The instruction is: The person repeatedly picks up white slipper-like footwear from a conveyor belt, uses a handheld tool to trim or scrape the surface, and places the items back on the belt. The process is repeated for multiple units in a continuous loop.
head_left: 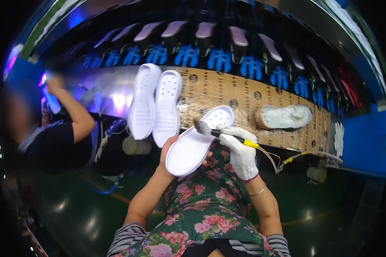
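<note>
A white shoe sole point(186, 152) is tilted in front of me, its hollow inner side facing up and its holed end pointing away to the right. My bare left hand point(167, 147) grips it around the edge, fingertips showing on the far side. In a white knit glove, my right hand point(241, 153) is closed on a brush point(204, 128) with dark and pale bristles. The bristles touch or hover just over the sole's middle; I cannot tell which. Yellow tape and a thin tube trail from the brush handle to the right.
Two white soles point(167, 109) lie side by side on the bench. A cardboard sheet point(218, 92) covers the bench, with a whitish, shoe-shaped piece point(287, 117) on it. Behind runs a row of shoe lasts point(206, 30) over blue clamps point(219, 60). A white glove point(339, 139) hangs right; a co-worker point(55, 124) is at left.
</note>
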{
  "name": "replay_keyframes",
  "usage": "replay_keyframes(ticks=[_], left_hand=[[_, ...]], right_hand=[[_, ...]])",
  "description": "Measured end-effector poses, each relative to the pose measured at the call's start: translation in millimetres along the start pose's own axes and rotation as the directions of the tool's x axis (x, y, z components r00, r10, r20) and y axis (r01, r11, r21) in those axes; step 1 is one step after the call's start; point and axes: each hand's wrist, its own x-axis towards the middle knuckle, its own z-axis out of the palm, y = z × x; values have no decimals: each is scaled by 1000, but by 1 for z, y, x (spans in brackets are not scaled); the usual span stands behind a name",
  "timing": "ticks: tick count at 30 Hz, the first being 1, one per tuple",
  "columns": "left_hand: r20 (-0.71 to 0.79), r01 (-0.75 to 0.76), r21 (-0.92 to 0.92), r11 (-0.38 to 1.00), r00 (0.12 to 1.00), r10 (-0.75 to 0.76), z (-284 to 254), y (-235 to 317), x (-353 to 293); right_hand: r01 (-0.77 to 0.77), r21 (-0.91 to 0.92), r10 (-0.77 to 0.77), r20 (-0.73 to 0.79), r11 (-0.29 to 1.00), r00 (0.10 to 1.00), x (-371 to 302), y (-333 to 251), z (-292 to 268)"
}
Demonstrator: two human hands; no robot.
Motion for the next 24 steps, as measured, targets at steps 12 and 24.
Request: replay_keyframes(ticks=[12, 24], left_hand=[[206, -190, -227, 955, 949, 237, 15, -70, 31], [-64, -227, 211, 951, 967, 245, -57, -64, 33]], right_hand=[[705, -601, -608, 414, 377, 678, 4, -72, 30], [828, -534, -578, 627, 170, 522, 4, -45, 44]])
